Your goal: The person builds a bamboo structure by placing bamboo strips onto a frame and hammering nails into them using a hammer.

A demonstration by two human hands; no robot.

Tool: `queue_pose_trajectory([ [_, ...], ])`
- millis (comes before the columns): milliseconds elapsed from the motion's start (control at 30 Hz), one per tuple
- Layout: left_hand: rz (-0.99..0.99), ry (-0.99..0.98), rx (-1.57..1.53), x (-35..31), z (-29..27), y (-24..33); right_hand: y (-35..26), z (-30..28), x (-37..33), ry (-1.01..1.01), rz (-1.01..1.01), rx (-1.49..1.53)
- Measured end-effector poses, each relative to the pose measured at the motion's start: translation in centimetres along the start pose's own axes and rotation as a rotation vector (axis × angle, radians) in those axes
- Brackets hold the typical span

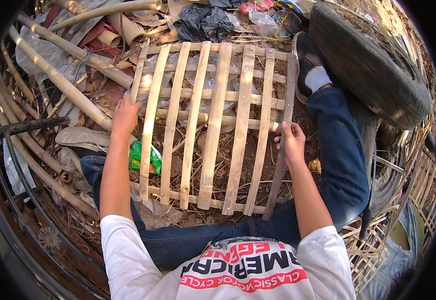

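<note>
Fingers (286,131) of the right hand (294,146) held the rack (214,125) at its three o'clock edge; the left hand (125,118), partly hidden, touched its nine o'clock edge, grip unclear. It sat between the legs (339,155), wrapper (153,159) at eight, tyre (360,62) at two.

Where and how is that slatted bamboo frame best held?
Probably by the opposite outer slats: left hand from the left, right hand from the right. The frame is wide and openwork, so gripping both edges should balance it.
</note>
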State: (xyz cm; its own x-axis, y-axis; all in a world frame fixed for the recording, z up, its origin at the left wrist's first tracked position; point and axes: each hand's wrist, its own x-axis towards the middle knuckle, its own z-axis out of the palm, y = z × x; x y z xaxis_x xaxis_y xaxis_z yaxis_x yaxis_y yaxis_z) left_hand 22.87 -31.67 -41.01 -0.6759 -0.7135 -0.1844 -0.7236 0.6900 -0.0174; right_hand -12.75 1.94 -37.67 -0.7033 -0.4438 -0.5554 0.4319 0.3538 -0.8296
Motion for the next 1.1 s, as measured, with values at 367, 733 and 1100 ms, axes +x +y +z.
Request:
queue_pose_trajectory([
  [367, -0.041, 0.051, 0.223, -0.3, 1.2, 1.0, 0.4, 0.3, 0.1, 0.086, -0.061, -0.049],
  [733, -0.073, 0.054, 0.051, -0.1, 1.0, 0.1, 0.6, 0.6, 0.6, 0.148, -0.081, -0.129],
  [1100, -0.116, -0.003, -0.053, -1.4, 0.1, -0.2, 0.1, 0.5, -0.7, 0.156, -0.188, -0.161],
])
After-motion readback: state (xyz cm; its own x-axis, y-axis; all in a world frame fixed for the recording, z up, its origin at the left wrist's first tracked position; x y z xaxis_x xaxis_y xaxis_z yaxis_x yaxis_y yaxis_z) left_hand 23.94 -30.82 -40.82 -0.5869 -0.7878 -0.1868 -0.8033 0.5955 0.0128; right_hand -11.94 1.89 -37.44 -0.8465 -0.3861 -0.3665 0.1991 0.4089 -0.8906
